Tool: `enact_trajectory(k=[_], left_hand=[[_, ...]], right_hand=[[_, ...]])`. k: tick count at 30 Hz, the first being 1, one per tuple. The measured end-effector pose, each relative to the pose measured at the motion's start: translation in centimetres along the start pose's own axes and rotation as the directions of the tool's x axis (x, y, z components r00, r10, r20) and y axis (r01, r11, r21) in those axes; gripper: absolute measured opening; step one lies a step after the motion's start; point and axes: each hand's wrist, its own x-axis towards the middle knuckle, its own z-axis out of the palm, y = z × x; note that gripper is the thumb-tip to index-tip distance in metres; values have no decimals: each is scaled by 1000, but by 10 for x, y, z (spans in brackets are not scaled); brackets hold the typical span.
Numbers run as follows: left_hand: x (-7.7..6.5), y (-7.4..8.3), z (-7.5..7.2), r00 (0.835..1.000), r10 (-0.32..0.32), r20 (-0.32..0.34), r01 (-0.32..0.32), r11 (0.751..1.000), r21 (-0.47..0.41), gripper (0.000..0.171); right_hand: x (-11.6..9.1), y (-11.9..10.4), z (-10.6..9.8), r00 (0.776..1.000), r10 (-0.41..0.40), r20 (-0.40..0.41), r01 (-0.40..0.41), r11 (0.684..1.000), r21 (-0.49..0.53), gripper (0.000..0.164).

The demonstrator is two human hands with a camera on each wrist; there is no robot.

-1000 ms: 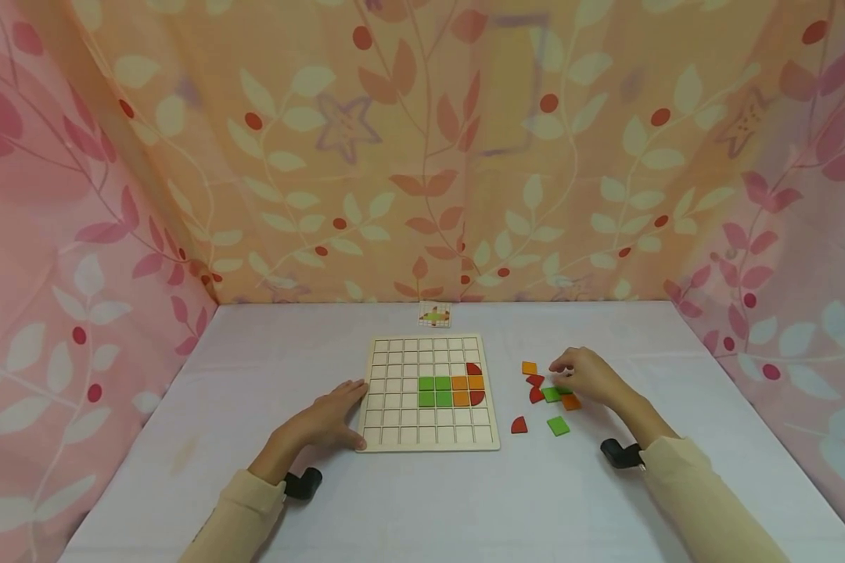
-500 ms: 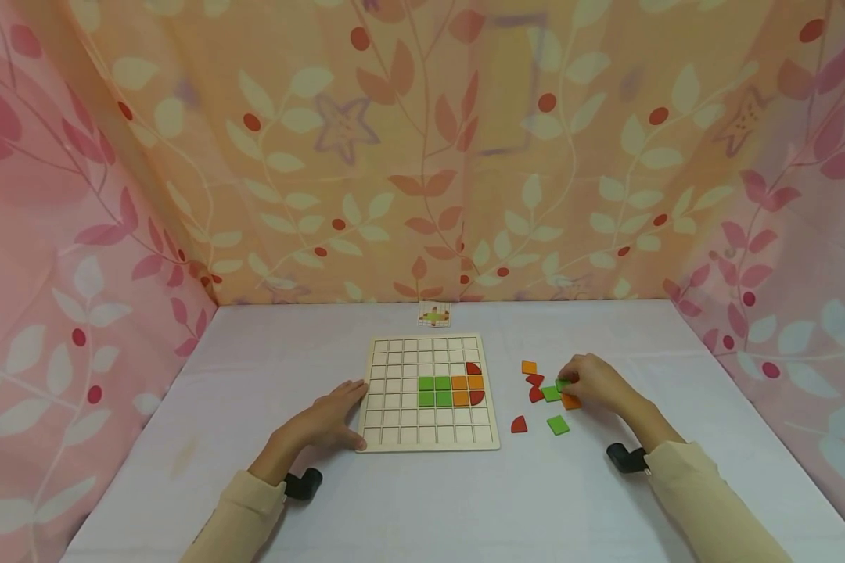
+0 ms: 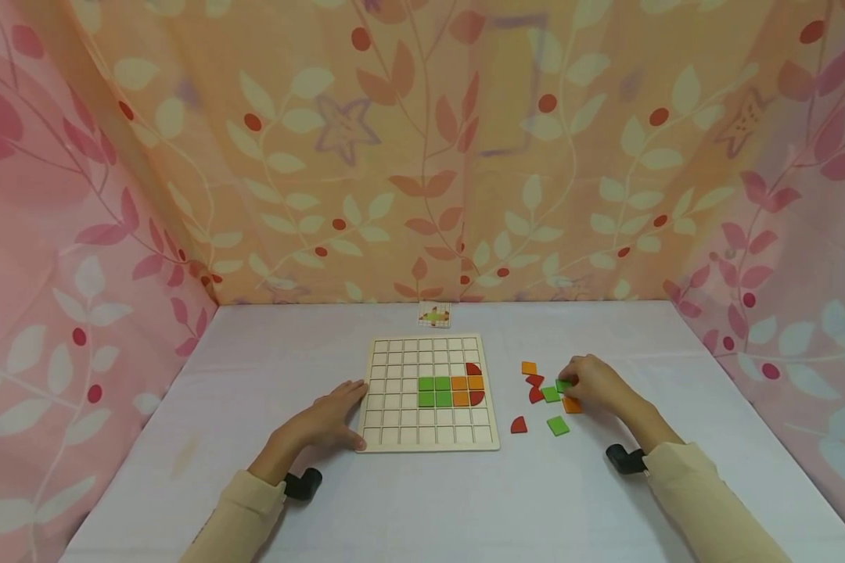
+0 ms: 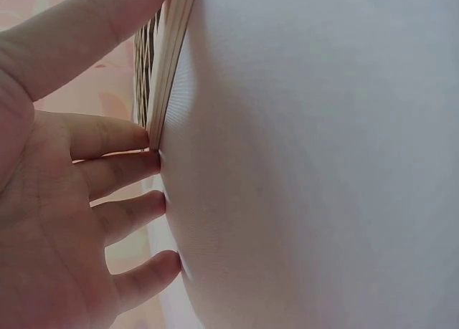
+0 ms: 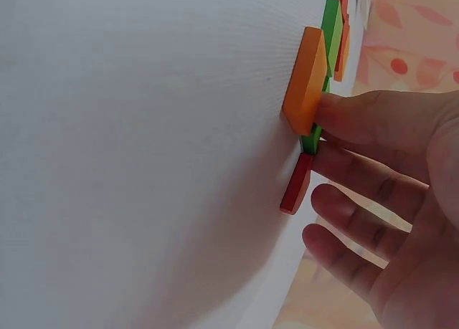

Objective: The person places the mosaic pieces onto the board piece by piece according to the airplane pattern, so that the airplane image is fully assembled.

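My left hand (image 3: 329,414) rests against the left edge of the wooden grid board (image 3: 387,438), thumb at the near corner and fingers along the side. In the left wrist view its spread fingers (image 4: 129,135) touch the board's edge (image 4: 172,64). On the board lie several green squares (image 3: 434,392), orange squares (image 3: 461,391) and red quarter-circles (image 3: 477,397). To the right, my right hand (image 3: 595,383) pinches a green square tile (image 3: 562,385) between thumb and index finger. Close to it in the right wrist view are an orange tile (image 5: 305,78) and a red piece (image 5: 295,186).
Loose tiles lie around the right hand: an orange square (image 3: 529,367), a red quarter-circle (image 3: 519,425) and a green square (image 3: 558,425), among others. A small pattern card (image 3: 434,314) lies behind the board on the white-covered table (image 3: 422,508). Patterned cloth (image 3: 422,156) surrounds the table.
My right hand has shifted slightly right and down, and its fingers have come together on the green tile. The left hand and board stay put.
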Motion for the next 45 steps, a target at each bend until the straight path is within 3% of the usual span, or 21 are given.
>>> enact_trajectory(k=[16, 45], left_hand=[[2, -1, -2, 1000, 0, -2, 0, 1000, 18, 102], [0, 5, -2, 1000, -12, 12, 12, 1000, 15, 101]], right_hand=[[1, -3, 3, 999, -8, -36, 7, 1000, -19, 21], [-1, -3, 4, 999, 31, -21, -31, 999, -30, 22]])
